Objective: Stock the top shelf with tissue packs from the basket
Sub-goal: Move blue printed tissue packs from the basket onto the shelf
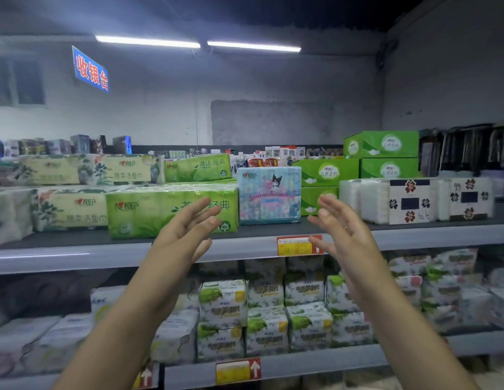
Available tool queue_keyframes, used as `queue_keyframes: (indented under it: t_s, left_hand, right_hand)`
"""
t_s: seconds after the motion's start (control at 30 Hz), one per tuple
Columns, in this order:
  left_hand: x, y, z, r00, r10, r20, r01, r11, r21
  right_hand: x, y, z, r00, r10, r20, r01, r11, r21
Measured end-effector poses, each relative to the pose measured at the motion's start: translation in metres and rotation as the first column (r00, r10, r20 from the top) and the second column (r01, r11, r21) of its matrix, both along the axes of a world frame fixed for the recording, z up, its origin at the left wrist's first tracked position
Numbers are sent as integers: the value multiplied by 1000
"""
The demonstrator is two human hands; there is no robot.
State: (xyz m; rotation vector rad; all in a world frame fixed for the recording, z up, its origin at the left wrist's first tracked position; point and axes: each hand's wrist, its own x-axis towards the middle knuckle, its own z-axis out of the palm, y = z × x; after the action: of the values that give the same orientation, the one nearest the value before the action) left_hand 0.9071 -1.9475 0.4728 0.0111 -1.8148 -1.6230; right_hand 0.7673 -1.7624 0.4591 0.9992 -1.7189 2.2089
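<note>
Grey metal top shelf [245, 249] runs the full width, front row packed nearly edge to edge; grey lower shelf [301, 364] beneath holds small white-and-green wrapped packs.

On top, left to right:
- long green plastic-wrapped tissue pack [149, 212] at the front, a second like it behind and higher
- pastel blue cartoon-print tissue pack [269, 194] upright just beside it, looks touching
- stacked green cardboard tissue boxes [381, 144]
- white wrapped packs with dark flower labels [411, 201]

Left hand [186, 229] is raised before the shelf lip, fingers straight and spread, holding nothing; it overlaps the long green pack in view, contact cannot be told. Right hand [343, 229] mirrors it, palm inward, fingers loose and empty, plain ring on one finger. The hands flank the pastel pack from nearer the camera, neither touching it; small red-and-yellow price tag [297, 246] on the lip sits between them.

The basket is not in view, so remaining stock is unknown. Step, as a judgement: between placements, pastel pack seated, hands free. The next move likely calls for dropping to the basket for another pack; front row looks full, so it probably goes on top of a seated pack, set square to avoid a slide.
</note>
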Motion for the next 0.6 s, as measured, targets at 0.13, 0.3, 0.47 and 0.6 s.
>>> queue_keyframes:
  t_s: [0.13,0.3,0.47,0.6]
  left_hand:
    - [1,-7,0,1000,-17,-7,17,1000,8]
    - [-2,-7,10,997,-51,-49,52,998,21]
    - [-10,-7,10,997,-38,-65,38,999,-8]
    - [-14,-10,-5,999,-10,-51,12,999,32]
  right_hand:
    - [4,-8,-4,1000,8,28,-8,1000,-9]
    - [4,-7,9,1000,-3,3,3,1000,10]
    - [1,-3,15,1000,11,-28,-11,1000,1]
    - [-4,1,6,999,11,-30,-10,999,35]
